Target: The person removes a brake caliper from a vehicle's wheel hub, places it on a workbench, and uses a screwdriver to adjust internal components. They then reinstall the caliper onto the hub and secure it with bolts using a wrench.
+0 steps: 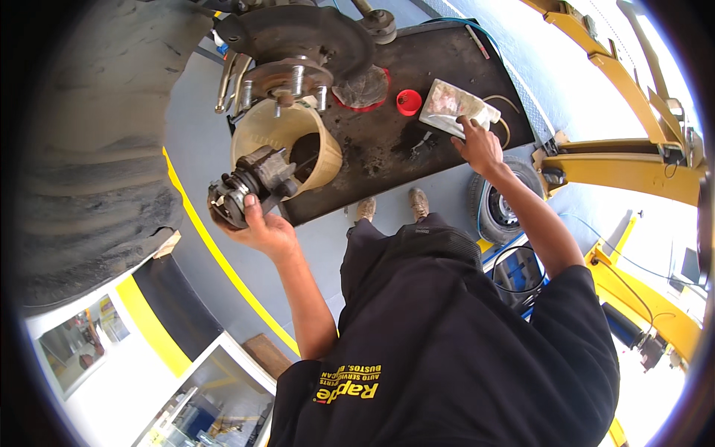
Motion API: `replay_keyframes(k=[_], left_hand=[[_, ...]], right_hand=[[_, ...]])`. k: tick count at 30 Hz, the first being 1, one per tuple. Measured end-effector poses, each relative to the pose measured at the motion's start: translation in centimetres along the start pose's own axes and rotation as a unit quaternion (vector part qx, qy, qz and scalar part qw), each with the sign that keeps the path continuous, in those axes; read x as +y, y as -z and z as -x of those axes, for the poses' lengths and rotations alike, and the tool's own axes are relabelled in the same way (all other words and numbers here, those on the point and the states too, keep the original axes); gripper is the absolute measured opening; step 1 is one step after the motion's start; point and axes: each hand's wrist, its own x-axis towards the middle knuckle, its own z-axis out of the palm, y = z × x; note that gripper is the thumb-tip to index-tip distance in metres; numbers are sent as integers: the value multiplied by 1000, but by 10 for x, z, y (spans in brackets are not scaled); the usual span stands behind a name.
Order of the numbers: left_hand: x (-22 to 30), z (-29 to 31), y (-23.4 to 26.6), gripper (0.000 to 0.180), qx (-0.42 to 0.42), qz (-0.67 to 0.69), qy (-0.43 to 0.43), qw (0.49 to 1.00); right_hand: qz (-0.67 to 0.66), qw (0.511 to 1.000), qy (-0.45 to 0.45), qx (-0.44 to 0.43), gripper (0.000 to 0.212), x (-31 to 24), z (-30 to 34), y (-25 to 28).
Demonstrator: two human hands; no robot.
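Note:
My left hand (pixel 262 229) grips a dark, greasy brake caliper (pixel 259 173), thumb on its near side, and holds it over the left rim of a cream plastic bucket (pixel 329 160). Dark contents show low inside the bucket. To the right, my right hand (pixel 482 145) reaches out with fingers extended. Its fingertips are at the near edge of a smudged white plastic packet (pixel 450 103), and I cannot tell whether they press on it. Above the bucket is a rusty wheel hub (pixel 287 78) with bare studs and a dark splash shield (pixel 305 37) behind it.
The bucket and packet rest on a stained black tray (pixel 417 63). A small red cup (pixel 408 103) and a clear bag with a red edge (pixel 363 88) lie there too. A loose wheel (pixel 500 201) and yellow lift arms (pixel 625 167) are at right; a large dark fender liner (pixel 104 149) looms left.

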Motion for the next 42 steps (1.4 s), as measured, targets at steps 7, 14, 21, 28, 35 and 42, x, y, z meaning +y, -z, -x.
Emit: replay_keyframes(k=[7, 14, 21, 28, 35, 42], left_hand=[[7, 24, -13, 62, 86, -38, -26, 995], [7, 47, -24, 66, 107, -78, -80, 988], [8, 79, -46, 89, 95, -135, -80, 983], [-10, 149, -75, 112, -13, -231, -99, 968], [-103, 199, -59, 107, -137, -200, -50, 969], [-165, 214, -32, 105, -124, -394, 38, 910]], right_hand=[[66, 996, 59, 33, 64, 42, -60, -29], [60, 993, 71, 77, 46, 85, -112, 11], [-343, 921, 74, -173, 48, -2, -41, 3], [-645, 617, -40, -449, 60, -83, 22, 93], [-624, 661, -62, -412, 20, -65, 7, 15], [-521, 762, -12, -384, 23, -54, -52, -71]])
